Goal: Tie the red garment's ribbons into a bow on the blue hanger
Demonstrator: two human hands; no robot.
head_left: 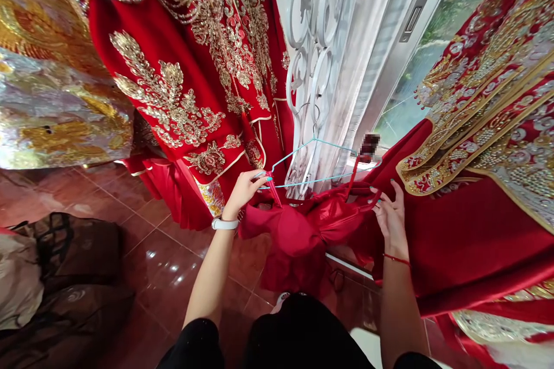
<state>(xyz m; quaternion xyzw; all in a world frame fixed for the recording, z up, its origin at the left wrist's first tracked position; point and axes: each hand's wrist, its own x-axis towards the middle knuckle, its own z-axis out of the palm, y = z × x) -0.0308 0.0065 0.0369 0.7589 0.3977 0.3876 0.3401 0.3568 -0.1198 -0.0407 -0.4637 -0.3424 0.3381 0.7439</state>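
Note:
A red dress (298, 233) with a gathered bodice hangs in front of me, partly on a thin light-blue wire hanger (314, 138). My left hand (250, 189), with a white watch band at its wrist, pinches the dress's left shoulder strap at the left end of the hanger. At the other side, my right hand (390, 216) grips the edge of the dress near its right strap between thumb and fingers, the remaining fingers raised. Another strap (354, 176) loops up over the hanger's right part. The hanger's hook rests against white scrolled metalwork (320, 75).
Red gowns with gold beading (173, 92) hang at the left, beside a gold and silver garment (64, 109). More embroidered red clothing (476, 144) hangs at the right, near a window (415, 86). Dark bags (82, 259) lie on the tiled floor (168, 277).

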